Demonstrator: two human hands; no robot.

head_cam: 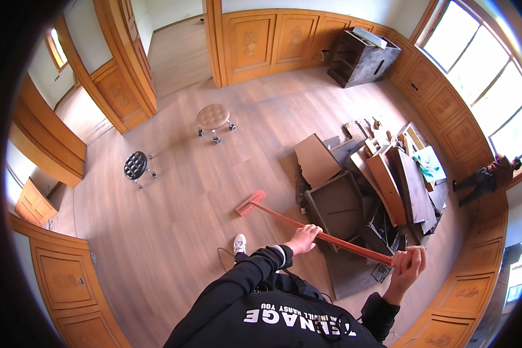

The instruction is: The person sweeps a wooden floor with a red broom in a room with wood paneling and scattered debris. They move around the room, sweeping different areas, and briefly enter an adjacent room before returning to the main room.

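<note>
A push broom with a red head (pixel 250 203) and a long red handle (pixel 352 247) slants across the view before me. Partway along the handle, my left hand (pixel 305 239) is wrapped around it. At the handle's upper end my right hand (pixel 408 263) grips it, out to the right of my body. The broom head rests on the wood-plank floor (pixel 178 209), ahead of my white shoe (pixel 239 244). Its bristles are hard to make out from above.
To the right lies a heap of broken furniture boards (pixel 374 174). A tan round stool (pixel 213 116) and a black tufted stool (pixel 135 165) stand on casters ahead. A dark cabinet (pixel 359 61) is by the far wall. Another person (pixel 489 176) stands near the window.
</note>
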